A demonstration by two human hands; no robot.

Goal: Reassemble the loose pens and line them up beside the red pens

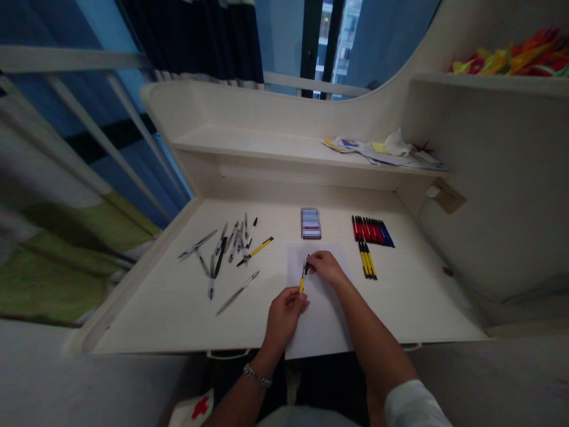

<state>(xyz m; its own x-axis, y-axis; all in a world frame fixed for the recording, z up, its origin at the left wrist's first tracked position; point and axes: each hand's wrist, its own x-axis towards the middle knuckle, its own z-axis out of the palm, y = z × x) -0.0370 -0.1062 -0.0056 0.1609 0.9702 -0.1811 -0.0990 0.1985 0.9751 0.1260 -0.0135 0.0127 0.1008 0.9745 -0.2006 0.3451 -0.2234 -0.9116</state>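
And here's the bare left hand point(288, 309) clamped on a slim yellow-barrelled pen point(301, 286) above a white paper sheet point(320, 326), the lower end lost behind its fingers, while at one o'clock the right hand point(328, 268) pinches a small dark part point(307, 268), its shape too tiny to read. Twelve o'clock from the hands, a rectangular phone point(310, 224), screen blurred into blocks; at ten, overlapping clear and black plastic pens point(235, 242), hard to count; at two, a tight row of red and blue, black-ended pens point(371, 231).
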